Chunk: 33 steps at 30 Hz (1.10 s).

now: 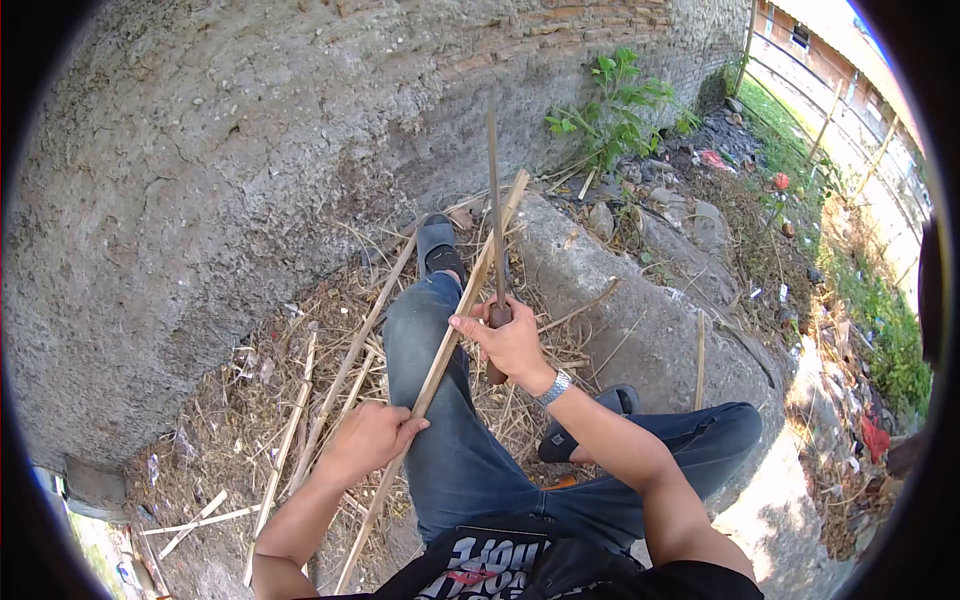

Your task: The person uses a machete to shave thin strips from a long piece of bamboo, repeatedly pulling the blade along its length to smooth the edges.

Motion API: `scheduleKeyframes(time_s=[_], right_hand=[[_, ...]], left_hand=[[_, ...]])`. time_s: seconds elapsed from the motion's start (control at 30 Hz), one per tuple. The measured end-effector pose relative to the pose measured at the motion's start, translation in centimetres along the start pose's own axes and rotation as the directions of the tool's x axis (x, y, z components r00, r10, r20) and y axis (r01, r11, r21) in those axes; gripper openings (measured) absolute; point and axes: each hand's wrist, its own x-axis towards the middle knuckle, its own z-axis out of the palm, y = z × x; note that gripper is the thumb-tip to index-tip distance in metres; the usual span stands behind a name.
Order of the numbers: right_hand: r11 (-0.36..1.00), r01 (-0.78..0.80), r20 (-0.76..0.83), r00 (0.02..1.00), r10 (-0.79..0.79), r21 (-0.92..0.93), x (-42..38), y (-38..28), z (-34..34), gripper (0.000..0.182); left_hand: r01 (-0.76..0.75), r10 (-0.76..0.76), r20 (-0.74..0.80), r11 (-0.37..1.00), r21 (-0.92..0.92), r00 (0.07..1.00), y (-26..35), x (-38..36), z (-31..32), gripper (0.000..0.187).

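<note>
My left hand [375, 437] is closed around a long, pale bamboo strip [443, 360] at the knee. The strip slants across my jeans-covered leg, its far end pointing up toward the wall. In my right hand [512, 348] is the dark wooden handle of a machete [494, 200], gripped by closed fingers. Its long narrow blade points away from me, close beside the strip's far half. The right thumb reaches toward the strip; whether it touches is hard to tell. A metal watch [554, 388] is on the right wrist.
A rough grey wall [240, 170] rises ahead and left. Large stones [640, 330] lie to the right, with a loose strip [700, 360] on one. More strips [290, 440] and shavings cover the ground at left. A green plant [615, 105] grows by the wall.
</note>
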Motion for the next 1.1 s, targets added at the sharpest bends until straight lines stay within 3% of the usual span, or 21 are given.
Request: scheduleKeyframes(time_s=[0.03, 0.1, 0.13, 0.17, 0.2, 0.23, 0.3, 0.33, 0.37, 0.4, 0.43, 0.53, 0.6, 0.7, 0.83, 1.0, 1.1], right_hand=[[0.981, -0.054, -0.016, 0.998, 0.059, 0.189, 0.0, -0.1, 0.9, 0.044], [0.966, -0.019, -0.052, 0.998, 0.034, 0.258, 0.4, 0.1, 2.3, 0.041], [0.969, -0.001, -0.077, 0.997, 0.020, 0.245, 0.5, 0.4, 2.6, 0.039], [0.973, 0.015, -0.105, 0.994, 0.009, 0.230, 0.4, 0.6, 2.8, 0.037], [0.976, 0.021, -0.116, 0.993, 0.005, 0.219, 0.2, 0.3, 2.8, 0.037], [0.978, 0.020, -0.126, 0.992, 0.007, 0.210, 0.3, 0.8, 2.6, 0.037], [0.996, 0.093, -0.120, 0.989, -0.091, 0.010, 0.2, 2.5, 2.2, 0.039], [0.998, 0.033, -0.118, 0.993, -0.026, 0.061, -0.4, 1.2, 2.2, 0.041], [0.995, 0.093, -0.133, 0.986, -0.097, -0.037, -0.2, 1.7, 2.2, 0.041], [0.994, 0.086, -0.118, 0.988, -0.094, -0.068, -0.3, 2.0, 2.2, 0.040], [0.993, 0.069, -0.109, 0.991, -0.079, -0.091, -0.5, 2.0, 2.3, 0.039], [0.995, 0.054, -0.126, 0.990, -0.064, -0.083, -1.0, 0.9, 2.4, 0.038], [0.999, 0.021, -0.149, 0.989, -0.017, 0.026, -1.6, 1.9, 2.8, 0.039], [0.994, 0.079, -0.155, 0.986, -0.067, 0.071, -0.9, 0.6, 2.9, 0.039], [0.994, 0.049, -0.141, 0.988, -0.062, -0.094, -0.9, 0.8, 1.9, 0.038], [0.986, 0.135, -0.157, 0.976, -0.149, -0.100, -1.0, 0.3, 1.9, 0.037], [0.986, 0.061, -0.134, 0.988, -0.082, -0.152, -1.5, 0.2, 1.5, 0.036]], left_hand=[[0.000, 0.000, -0.010, 1.000, -0.003, 1.000, 0.0, 0.1, -1.2, 0.039], [-0.248, 0.247, -0.170, 0.969, 0.013, 0.954, 1.7, -0.6, -6.4, 0.041], [-0.358, 0.291, -0.396, 0.928, -0.106, 0.871, 2.5, -1.6, -9.4, 0.048], [-0.486, 0.325, -0.663, 0.871, -0.068, 0.675, 3.8, -3.4, -13.1, 0.056], [-0.640, 0.421, -0.858, 0.753, 0.151, 0.293, 4.3, -4.8, -16.9, 0.061], [-0.650, 0.421, -0.859, 0.746, 0.145, 0.292, 4.0, -4.1, -15.8, 0.061], [-0.505, 0.381, -0.549, 0.859, -0.089, 0.744, 3.3, -1.5, -10.9, 0.040], [-0.392, 0.330, -0.310, 0.906, -0.163, 0.892, 3.2, -0.6, -9.4, 0.034], [-0.527, 0.362, -0.569, 0.836, -0.152, 0.738, 4.3, -2.6, -12.9, 0.039], [-0.637, 0.358, -0.807, 0.770, -0.030, 0.470, 6.1, -4.7, -15.4, 0.047], [-0.640, 0.381, -0.816, 0.768, 0.017, 0.436, 6.8, -5.9, -16.7, 0.048], [-0.594, 0.444, -0.597, 0.802, -0.070, 0.669, 5.7, -6.0, -15.8, 0.052], [-0.562, 0.435, -0.507, 0.818, -0.122, 0.744, 5.4, -5.9, -15.5, 0.055], [-0.548, 0.428, -0.496, 0.828, -0.119, 0.755, 5.4, -5.5, -15.2, 0.059], [-0.532, 0.423, -0.466, 0.837, -0.127, 0.777, 5.2, -4.0, -14.8, 0.064], [-0.527, 0.424, -0.453, 0.841, -0.125, 0.784, 5.4, -3.1, -14.7, 0.071], [-0.539, 0.434, -0.463, 0.834, -0.119, 0.773, 5.6, -3.2, -15.0, 0.075]])
